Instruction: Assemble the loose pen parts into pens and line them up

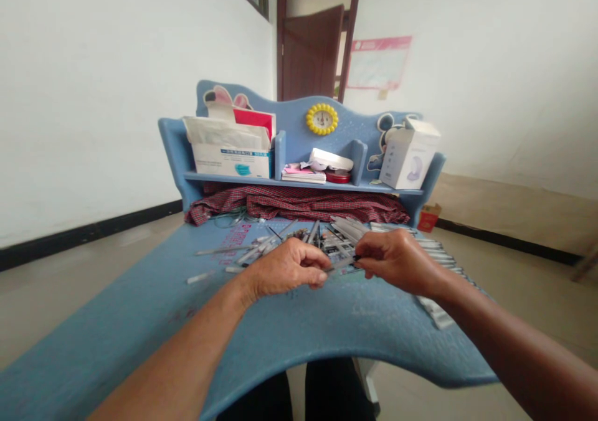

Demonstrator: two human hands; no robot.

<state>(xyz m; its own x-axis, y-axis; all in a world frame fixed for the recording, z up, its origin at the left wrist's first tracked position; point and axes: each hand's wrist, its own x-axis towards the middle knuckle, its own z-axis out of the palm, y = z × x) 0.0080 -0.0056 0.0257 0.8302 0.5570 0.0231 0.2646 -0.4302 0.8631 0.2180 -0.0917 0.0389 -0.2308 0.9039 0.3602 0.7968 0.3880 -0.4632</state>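
Left hand (306,264): one end of a slim, translucent tube (342,263) was pinched by the fingertips.
Right hand (387,256): the tube's dark end was pinched, over the worktop (299,334).
Loose heap (314,231): thin, straight sticks were left jumbled beyond the hands.
Right-side row (441,258): similar pieces were already laid side by side; the work was judged partway done.
Surface: the worktop was scuffed blue, its front edge curved.

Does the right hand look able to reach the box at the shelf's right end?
Probably yes: nothing seems to block the box, though the right hand appears to hold a thin piece.
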